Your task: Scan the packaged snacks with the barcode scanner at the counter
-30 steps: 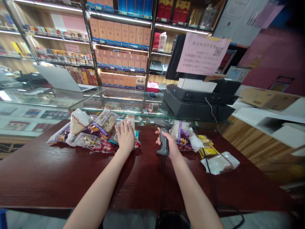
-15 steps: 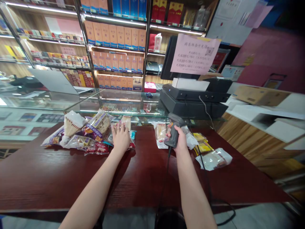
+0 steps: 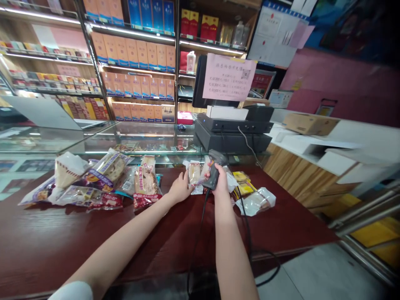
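My right hand is wrapped round the grip of a dark barcode scanner, held over the table with its head pointing up and away. Fingers stretched out, my left hand is at the left edge of a wrapped sandwich; whether it touches the wrapper I cannot tell. To its left lies a red-and-clear bread packet, beside a heap of packaged snacks that includes a purple-edged bread bag and a white triangular packet. Right of the scanner are yellow packets and a clear-and-white packet.
The dark red wooden table meets a glass display counter. A black cash register with a monitor stands behind. The scanner's black cable hangs across the table. A cardboard box sits on the right counter.
My left hand has left the snack heap and moved right to the wrapped sandwich, uncovering the red-and-clear bread packet. My right hand still holds the scanner. The view has turned right.
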### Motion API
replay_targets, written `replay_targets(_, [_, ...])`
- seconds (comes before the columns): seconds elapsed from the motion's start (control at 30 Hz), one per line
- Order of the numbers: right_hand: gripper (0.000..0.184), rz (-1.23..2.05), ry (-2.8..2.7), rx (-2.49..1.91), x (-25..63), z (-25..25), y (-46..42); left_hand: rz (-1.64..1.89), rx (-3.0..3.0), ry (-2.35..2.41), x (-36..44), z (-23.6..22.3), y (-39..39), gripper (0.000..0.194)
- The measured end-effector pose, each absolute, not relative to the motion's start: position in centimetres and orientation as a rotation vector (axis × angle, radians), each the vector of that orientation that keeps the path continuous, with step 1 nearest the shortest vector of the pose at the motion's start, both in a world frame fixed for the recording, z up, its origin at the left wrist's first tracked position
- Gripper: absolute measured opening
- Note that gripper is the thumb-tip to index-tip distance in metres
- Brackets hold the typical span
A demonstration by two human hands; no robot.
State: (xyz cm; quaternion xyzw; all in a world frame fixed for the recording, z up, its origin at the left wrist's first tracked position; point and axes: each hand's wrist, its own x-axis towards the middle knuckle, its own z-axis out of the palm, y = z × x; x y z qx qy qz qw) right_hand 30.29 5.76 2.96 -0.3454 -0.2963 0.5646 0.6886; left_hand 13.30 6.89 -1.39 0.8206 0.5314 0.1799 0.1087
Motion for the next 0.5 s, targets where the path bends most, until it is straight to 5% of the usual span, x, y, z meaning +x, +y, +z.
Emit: replay_targets(0.5, [0.031,1.351,-0.469,-0.768,30.2,4.1,4.9,0.613,2.105,1.869,14.6,-4.2,9.1,0.086])
